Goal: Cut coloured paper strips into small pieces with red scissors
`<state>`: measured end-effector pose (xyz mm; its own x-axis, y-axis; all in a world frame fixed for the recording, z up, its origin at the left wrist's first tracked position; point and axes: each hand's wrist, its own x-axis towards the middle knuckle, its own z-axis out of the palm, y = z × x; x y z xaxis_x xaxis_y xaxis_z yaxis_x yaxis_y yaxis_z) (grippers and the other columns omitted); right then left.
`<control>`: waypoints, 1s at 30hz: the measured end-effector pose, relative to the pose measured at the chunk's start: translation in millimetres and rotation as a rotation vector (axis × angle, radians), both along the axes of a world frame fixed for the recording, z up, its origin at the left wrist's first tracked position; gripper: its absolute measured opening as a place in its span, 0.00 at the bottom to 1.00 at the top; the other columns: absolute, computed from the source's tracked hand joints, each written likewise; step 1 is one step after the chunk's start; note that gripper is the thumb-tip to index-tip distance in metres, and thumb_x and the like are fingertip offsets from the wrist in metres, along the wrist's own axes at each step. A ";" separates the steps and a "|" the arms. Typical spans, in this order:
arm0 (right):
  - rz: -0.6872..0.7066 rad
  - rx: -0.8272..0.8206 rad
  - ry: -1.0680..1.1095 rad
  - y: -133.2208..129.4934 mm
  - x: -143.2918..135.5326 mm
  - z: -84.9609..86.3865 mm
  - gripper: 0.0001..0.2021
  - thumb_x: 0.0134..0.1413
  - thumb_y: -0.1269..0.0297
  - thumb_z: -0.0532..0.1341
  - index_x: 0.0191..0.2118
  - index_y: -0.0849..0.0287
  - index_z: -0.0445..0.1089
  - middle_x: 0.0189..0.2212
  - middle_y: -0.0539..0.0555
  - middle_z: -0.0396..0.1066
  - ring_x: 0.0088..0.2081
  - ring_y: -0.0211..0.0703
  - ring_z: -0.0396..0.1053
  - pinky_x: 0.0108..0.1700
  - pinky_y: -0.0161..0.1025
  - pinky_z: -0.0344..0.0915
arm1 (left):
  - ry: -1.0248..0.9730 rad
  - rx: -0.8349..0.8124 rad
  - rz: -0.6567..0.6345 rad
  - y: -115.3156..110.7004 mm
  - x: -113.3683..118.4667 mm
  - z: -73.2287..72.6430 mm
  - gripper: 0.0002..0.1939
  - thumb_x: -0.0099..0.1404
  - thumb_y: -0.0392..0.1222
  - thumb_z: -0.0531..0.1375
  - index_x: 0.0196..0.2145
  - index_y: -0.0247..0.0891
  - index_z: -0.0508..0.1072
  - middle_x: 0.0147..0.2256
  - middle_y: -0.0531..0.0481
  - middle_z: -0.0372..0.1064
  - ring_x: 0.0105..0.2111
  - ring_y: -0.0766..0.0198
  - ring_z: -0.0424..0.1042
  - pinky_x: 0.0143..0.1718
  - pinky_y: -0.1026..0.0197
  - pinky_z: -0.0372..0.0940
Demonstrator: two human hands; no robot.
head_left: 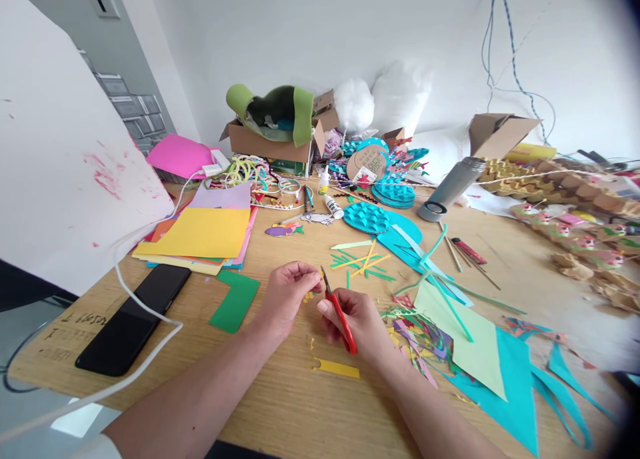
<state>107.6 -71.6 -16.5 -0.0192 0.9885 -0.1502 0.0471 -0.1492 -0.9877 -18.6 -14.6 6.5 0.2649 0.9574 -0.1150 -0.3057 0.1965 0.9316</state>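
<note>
My right hand (pixel 355 315) is closed round a pair of red-handled scissors (pixel 342 320), whose dark blades point up and away from me. Close by on the left, my left hand (pixel 290 292) pinches a small yellow paper piece at its fingertips, right beside the blade tips; most of the piece is hidden. Several tiny yellow paper dots (pixel 309 297) lie on the table under the fingers. Nearer to me is a yellow paper strip (pixel 339 367) with a notched left end. A green paper piece (pixel 237 302) rests left of my left hand.
A black phone (pixel 134 319) and a white cable (pixel 150 305) lie at left, below stacked coloured paper (pixel 200 233). Green and yellow strips (pixel 367 262), paper scraps (pixel 417 345) and turquoise sheets (pixel 517 392) spread rightward. Behind stand glue bottles (pixel 333 207) and a grey flask (pixel 455 185).
</note>
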 end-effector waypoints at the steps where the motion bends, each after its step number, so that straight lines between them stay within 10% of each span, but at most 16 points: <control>1: 0.002 0.003 0.004 -0.1 0.0 0.6 0.21 0.46 0.48 0.66 0.21 0.59 0.62 0.13 0.47 0.66 0.13 0.34 0.62 0.16 0.29 0.52 | -0.003 -0.006 -0.004 0.0 -0.2 -0.3 0.05 0.47 0.38 0.64 0.23 0.34 0.72 0.22 0.51 0.70 0.25 0.67 0.68 0.31 0.63 0.63; 30: -0.003 -0.017 0.001 -2.1 -2.1 3.7 0.25 0.43 0.40 0.64 0.24 0.60 0.63 0.17 0.49 0.67 0.16 0.36 0.66 0.17 0.31 0.56 | -0.097 -0.109 0.012 -7.3 4.6 -5.1 0.08 0.47 0.40 0.67 0.24 0.33 0.74 0.23 0.50 0.71 0.27 0.66 0.69 0.33 0.63 0.62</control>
<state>105.5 -73.8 -12.8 -0.0159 0.9858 -0.1670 0.0456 -0.1661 -0.9851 -14.0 -21.8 1.4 0.2680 0.9439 -0.1929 -0.3966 0.2906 0.8708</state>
